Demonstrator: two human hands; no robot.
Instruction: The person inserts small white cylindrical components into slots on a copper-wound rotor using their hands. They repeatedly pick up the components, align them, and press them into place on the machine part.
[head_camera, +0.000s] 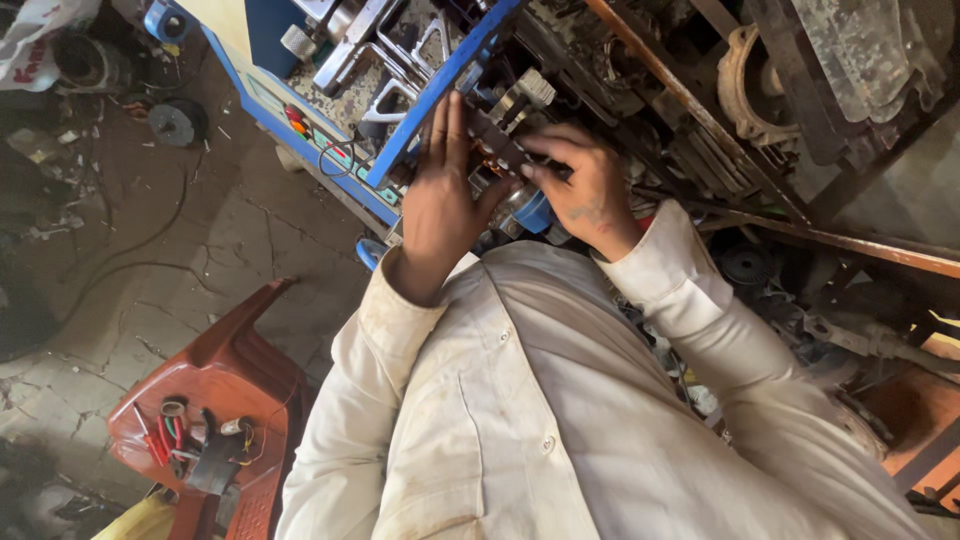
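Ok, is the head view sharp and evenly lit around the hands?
Head view: left hand and right hand fairly sharp on the small dark metal part; machinery behind in deep shadow; cracked concrete floor evenly lit; edges slightly stretched.

A red plastic stool (235, 375) on the cracked floor (200, 250) carries screwdrivers (160, 440).

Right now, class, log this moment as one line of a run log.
left hand: flat against metal part | right hand: fingers pinching same part | site: blue-framed machine | nearby: red plastic stool holding small tools
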